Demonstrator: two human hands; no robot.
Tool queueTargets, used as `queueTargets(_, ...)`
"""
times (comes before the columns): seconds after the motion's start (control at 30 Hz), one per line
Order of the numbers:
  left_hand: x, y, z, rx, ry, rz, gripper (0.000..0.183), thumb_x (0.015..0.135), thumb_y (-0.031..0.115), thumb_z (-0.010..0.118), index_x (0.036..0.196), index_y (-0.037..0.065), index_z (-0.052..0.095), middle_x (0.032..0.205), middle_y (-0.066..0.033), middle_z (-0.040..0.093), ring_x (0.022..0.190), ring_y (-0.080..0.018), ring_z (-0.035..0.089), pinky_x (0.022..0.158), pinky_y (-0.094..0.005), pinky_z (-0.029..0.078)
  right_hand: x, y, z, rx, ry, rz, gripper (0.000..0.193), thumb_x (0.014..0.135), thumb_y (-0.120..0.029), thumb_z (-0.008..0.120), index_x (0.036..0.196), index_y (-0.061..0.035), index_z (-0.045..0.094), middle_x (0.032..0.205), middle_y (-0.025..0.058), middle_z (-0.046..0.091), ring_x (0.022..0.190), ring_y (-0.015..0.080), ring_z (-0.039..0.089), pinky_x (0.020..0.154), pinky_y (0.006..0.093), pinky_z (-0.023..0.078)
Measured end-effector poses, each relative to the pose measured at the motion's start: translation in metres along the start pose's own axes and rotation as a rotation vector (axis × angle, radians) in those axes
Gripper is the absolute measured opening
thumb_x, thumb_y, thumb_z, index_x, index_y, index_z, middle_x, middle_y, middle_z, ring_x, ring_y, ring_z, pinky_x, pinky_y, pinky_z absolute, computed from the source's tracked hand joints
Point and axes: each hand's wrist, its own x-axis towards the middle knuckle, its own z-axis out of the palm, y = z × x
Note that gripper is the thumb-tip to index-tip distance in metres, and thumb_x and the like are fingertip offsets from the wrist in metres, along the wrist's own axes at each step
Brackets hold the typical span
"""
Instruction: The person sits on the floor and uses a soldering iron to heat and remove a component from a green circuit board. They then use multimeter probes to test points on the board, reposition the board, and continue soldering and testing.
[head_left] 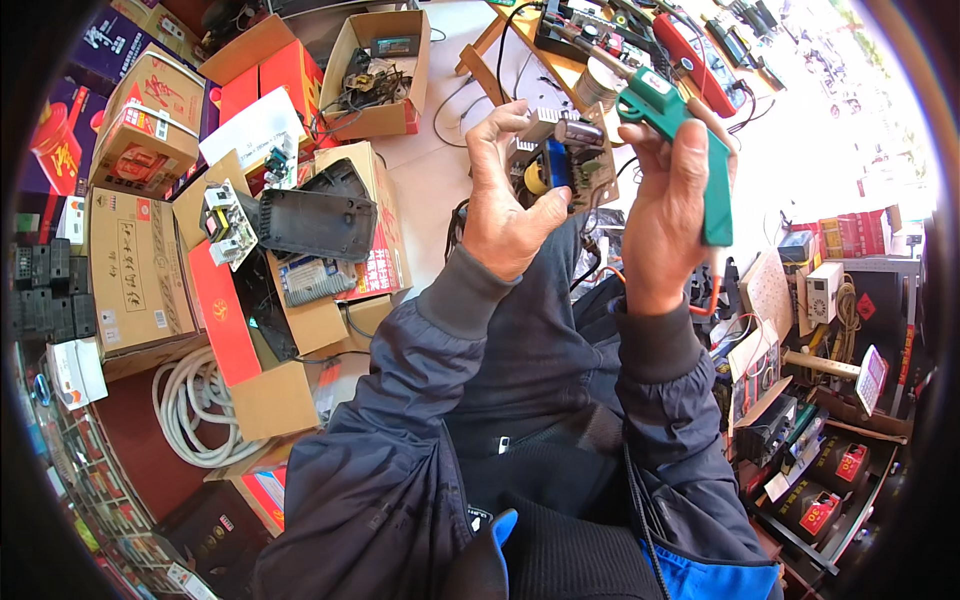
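Circuit board [574, 160] — left fingers [546, 212] clamped on it, right fingers [689, 150] round green soldering gun [718, 195] — cardboard box [372, 123] holding wires [366, 88].

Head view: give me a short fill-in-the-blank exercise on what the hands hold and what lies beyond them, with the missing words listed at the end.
1. The circuit board is held in the person's ____ hand.
2. The gun-shaped tool in the right hand has a ____ body.
3. Beyond the hands, to the right of the spool, the long device has a ____ casing.

Missing words: left; green; red.
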Motion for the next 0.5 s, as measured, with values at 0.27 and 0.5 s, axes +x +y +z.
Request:
queueTargets(0.27,0.000,0.003,-0.007,0.244,-0.093,0.026,0.055,0.081,0.001,0.073,0.132,0.009,0.053,0.154,-0.0178,0.043,0.149,-0.0300,0.042,0.128,-0.0464,0.029,0.011,0.019,0.006,-0.037,-0.004,-0.023,0.039,0.113,-0.026,0.068,0.138,0.0010,0.055,0.111,0.0157,0.076,0.096,0.0192,0.077,0.093,0.0352,0.061)
queueTargets(0.5,-0.002,0.011,-0.001,0.286,-0.072,0.005,0.039,0.080,0.002,0.071,0.119,0.005,0.067,0.152,-0.0174,0.045,0.148,-0.0308,0.044,0.127,-0.0461,0.033,0.021,0.020,0.000,-0.091,-0.003,-0.043,0.038,0.114,-0.029,0.066,0.137,-0.0002,0.056,0.112,0.0150,0.076,0.094,0.0187,0.077,0.089,0.0334,0.061)
